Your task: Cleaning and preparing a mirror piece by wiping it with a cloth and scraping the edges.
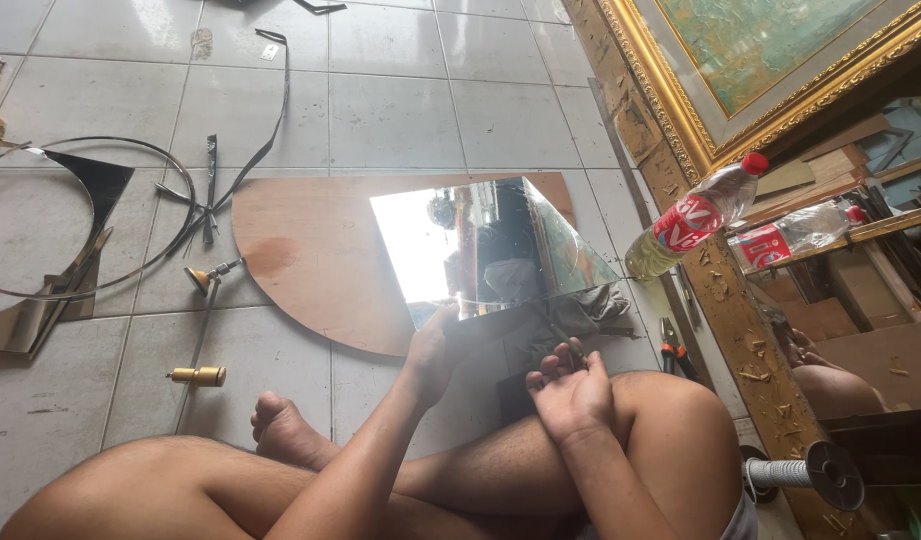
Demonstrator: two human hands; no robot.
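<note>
Head camera: a cut pane of mirror glass [491, 250] is held up at a tilt by its near edge in the left hand [436, 350], fingers curled under the edge and thumb over it, seemingly so that the pane is kept off the tiled floor [401, 120]. It is raised above a rounded brown board [301, 260], on which a grey cloth [581, 312] lies. The right hand [573, 388] is rested palm-up on the knee, fingers loosely curled around a thin dark tool whose kind cannot be told. One plastic bottle [696, 218] of yellowish liquid is stood beside one gilt-framed picture [721, 70]. One pair of pliers [671, 355] and one brass-tipped rod [203, 330] are laid within reach.
</note>
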